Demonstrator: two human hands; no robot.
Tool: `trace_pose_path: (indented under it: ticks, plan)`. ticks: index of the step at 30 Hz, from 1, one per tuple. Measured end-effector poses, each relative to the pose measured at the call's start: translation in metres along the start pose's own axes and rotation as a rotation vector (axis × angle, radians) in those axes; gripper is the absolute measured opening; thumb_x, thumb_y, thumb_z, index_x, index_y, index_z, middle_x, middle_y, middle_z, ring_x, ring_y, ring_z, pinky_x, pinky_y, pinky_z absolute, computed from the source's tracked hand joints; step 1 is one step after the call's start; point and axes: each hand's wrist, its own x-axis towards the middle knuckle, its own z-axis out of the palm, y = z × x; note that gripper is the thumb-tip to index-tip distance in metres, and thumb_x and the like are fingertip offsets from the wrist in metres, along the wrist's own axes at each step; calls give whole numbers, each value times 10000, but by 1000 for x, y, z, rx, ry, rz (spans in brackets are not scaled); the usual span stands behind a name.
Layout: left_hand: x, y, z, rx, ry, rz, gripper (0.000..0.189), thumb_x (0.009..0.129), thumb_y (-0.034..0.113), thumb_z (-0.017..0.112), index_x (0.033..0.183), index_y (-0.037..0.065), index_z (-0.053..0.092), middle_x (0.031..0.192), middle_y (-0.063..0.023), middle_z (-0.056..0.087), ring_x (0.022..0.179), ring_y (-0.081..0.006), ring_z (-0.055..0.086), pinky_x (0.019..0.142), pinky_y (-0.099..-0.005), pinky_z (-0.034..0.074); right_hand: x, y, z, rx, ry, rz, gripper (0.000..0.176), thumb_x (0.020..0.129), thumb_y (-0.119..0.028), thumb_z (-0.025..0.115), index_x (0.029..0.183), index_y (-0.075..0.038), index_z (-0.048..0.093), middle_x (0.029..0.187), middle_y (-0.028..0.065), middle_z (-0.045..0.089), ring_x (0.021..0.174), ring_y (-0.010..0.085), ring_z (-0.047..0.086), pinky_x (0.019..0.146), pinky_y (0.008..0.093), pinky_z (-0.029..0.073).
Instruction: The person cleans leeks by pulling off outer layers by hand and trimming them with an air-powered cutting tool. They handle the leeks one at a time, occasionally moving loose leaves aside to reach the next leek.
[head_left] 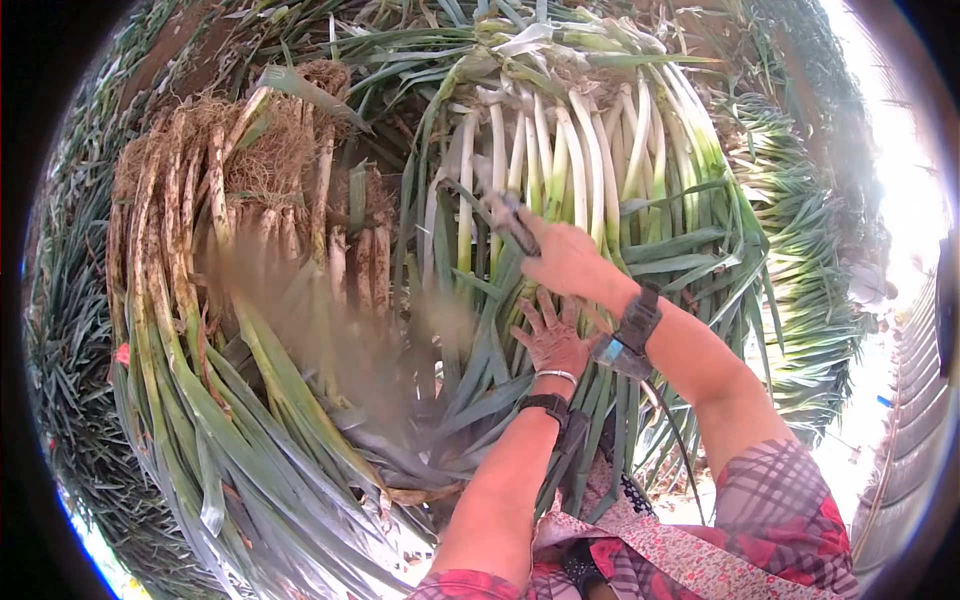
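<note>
My left hand (pixel 555 345) lies with fingers spread on the green leaves of a bundle of long green onions (pixel 570 160). Their peeled white stems point away from me. Just above it, my right hand (pixel 575 262) is closed around a dark-handled knife (pixel 518 228), over the left part of the pale stems. The knife's front end is blurred, so its blade does not show clearly. To the left lies a pile of unpeeled green onions (pixel 175 240) with brown, soil-covered stems and dry roots (pixel 265 165).
More green onions (pixel 800 250) are stacked in a long row at the right. Leaves (pixel 75 300) are heaped along the left side. A small device (pixel 622 356) with a cable hangs by my right forearm. A brownish blur hides part of the left pile.
</note>
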Motion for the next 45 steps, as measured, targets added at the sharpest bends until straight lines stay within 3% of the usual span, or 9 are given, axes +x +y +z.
trace_pose_path:
  ticks: [9, 12, 14, 16, 19, 33, 37, 42, 45]
  plan:
    - [-1, -2, 0, -14, -18, -15, 920, 750, 625, 583, 1467, 197, 198, 1525, -159, 109, 1380, -469, 49, 964, -736, 171, -5, 11, 18, -28, 72, 135, 774, 692, -248, 613, 1390, -43, 348, 917, 236, 633, 908, 384, 611, 827, 452, 476]
    - [-4, -24, 6, 64, 437, 36, 596, 808, 470, 596, 1275, 113, 497, 1316, -129, 464, 1233, -349, 406, 941, -586, 332, -16, 19, 37, 1, -42, 112, 789, 692, -264, 618, 1401, -60, 340, 973, 224, 617, 950, 376, 599, 845, 436, 465]
    - [19, -85, 6, -437, 112, 490, 555, 758, 380, 698, 1183, 53, 552, 1287, -209, 481, 1270, -413, 340, 1049, -534, 269, -22, 26, 53, 7, -3, 84, 788, 703, -263, 635, 1408, -80, 336, 1008, 201, 596, 951, 371, 593, 834, 422, 464]
    - [8, -127, -48, -1149, 265, -82, 396, 771, 285, 709, 1037, 11, 604, 1157, -203, 563, 1164, -404, 441, 1043, -449, 314, -28, 26, 54, -52, 66, 69, 786, 708, -248, 648, 1412, -98, 334, 977, 191, 583, 909, 365, 597, 811, 435, 468]
    - [74, -202, -42, -369, 629, -523, 826, 669, 454, 777, 1294, 33, 438, 1254, -267, 479, 1246, -436, 378, 1038, -467, 330, -30, 26, 57, -20, 95, 64, 783, 709, -238, 654, 1415, -115, 337, 951, 185, 577, 897, 360, 597, 792, 445, 471]
    - [136, -220, 52, -1508, 258, -446, 851, 594, 223, 840, 1267, -70, 409, 1155, -174, 557, 979, -264, 562, 857, -360, 465, -41, 26, 46, 83, -55, -7, 738, 734, -226, 602, 1409, -82, 340, 960, 179, 608, 899, 340, 612, 803, 430, 478]
    - [137, -263, 29, -854, 256, -378, 655, 567, 163, 783, 1131, -67, 541, 1018, -168, 633, 844, -270, 608, 785, -368, 493, -39, 31, 53, 66, -23, 7, 741, 689, -179, 639, 1374, -66, 382, 892, 183, 601, 836, 352, 604, 753, 441, 471]
    - [98, -109, -183, -925, 324, -347, 617, 711, 213, 701, 1260, 1, 515, 1158, -126, 603, 1084, -254, 541, 956, -341, 393, -36, 28, 55, 57, -46, -7, 727, 691, -162, 642, 1361, -34, 391, 874, 170, 601, 819, 334, 605, 713, 433, 469]
    - [148, -132, -327, -514, 528, 202, 655, 788, 319, 650, 1347, 69, 417, 1245, -171, 532, 1176, -285, 489, 1005, -374, 407, -34, 29, 63, 20, -6, -36, 717, 696, -159, 641, 1356, -28, 394, 872, 167, 602, 809, 331, 605, 695, 431, 471]
